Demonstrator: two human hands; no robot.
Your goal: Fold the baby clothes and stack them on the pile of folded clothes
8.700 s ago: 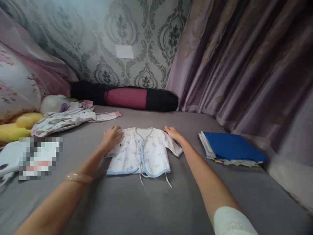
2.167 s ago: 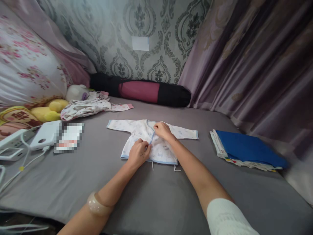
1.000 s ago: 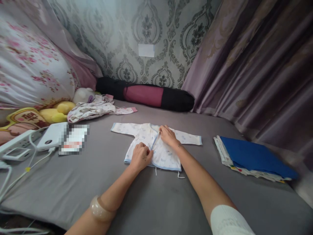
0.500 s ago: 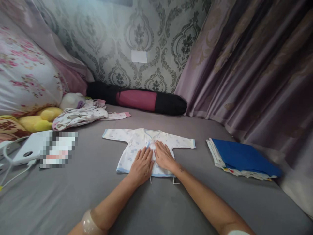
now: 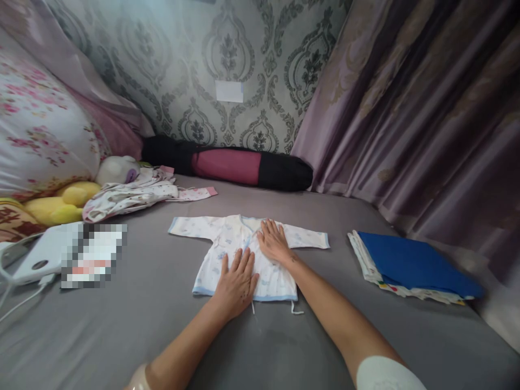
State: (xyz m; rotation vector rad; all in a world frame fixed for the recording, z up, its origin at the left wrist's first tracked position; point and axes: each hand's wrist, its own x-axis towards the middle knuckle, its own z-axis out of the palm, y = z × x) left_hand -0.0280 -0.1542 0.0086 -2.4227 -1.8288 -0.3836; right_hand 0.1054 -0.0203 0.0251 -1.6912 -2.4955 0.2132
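Head view: a small shirt [image 5: 273,280] lies face up on the grey bed [image 5: 130,330], between the person's forearms, both sleeves stretched outward. The left hand [image 5: 236,284] rests palm down on the lower front, fingers extended and slightly spread; the right hand [image 5: 274,241] lies higher, on the chest at the right, fingers likewise straight and a little parted. Neither appears to grip anything. Two ties [image 5: 297,311] protrude below the hem. Folded blue cloth [image 5: 418,262] sits well apart at the right; rumpled clothing [image 5: 134,195] lies at the far left. Step in hand, as judged: smoothing the overlapped front. Next move calls for lifting both palms cleanly, without dragging the front edges out of line.
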